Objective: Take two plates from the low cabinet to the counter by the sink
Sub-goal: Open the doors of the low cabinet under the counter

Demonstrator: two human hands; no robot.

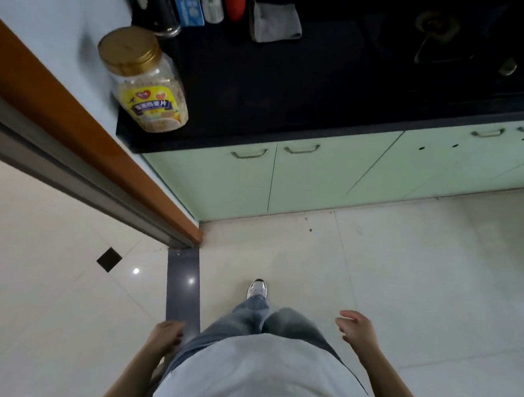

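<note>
I look straight down at a kitchen doorway. The low cabinet (302, 176) has pale green doors, all closed, with metal handles (249, 153), under a black counter (292, 86). No plates are visible. My left hand (166, 335) hangs by my hip, fingers loosely curled, holding nothing. My right hand (355, 326) is out to the side, fingers apart and empty. Both hands are well short of the cabinet doors.
A gold-lidded jar of oats (145, 80) stands at the counter's left end, with cartons (188, 3), a red cup (234, 0) and a grey cloth (276, 22) behind. A gas hob (436, 28) lies at right. An orange door frame (83, 132) runs along the left. My shoe (257, 289) is on pale floor tiles.
</note>
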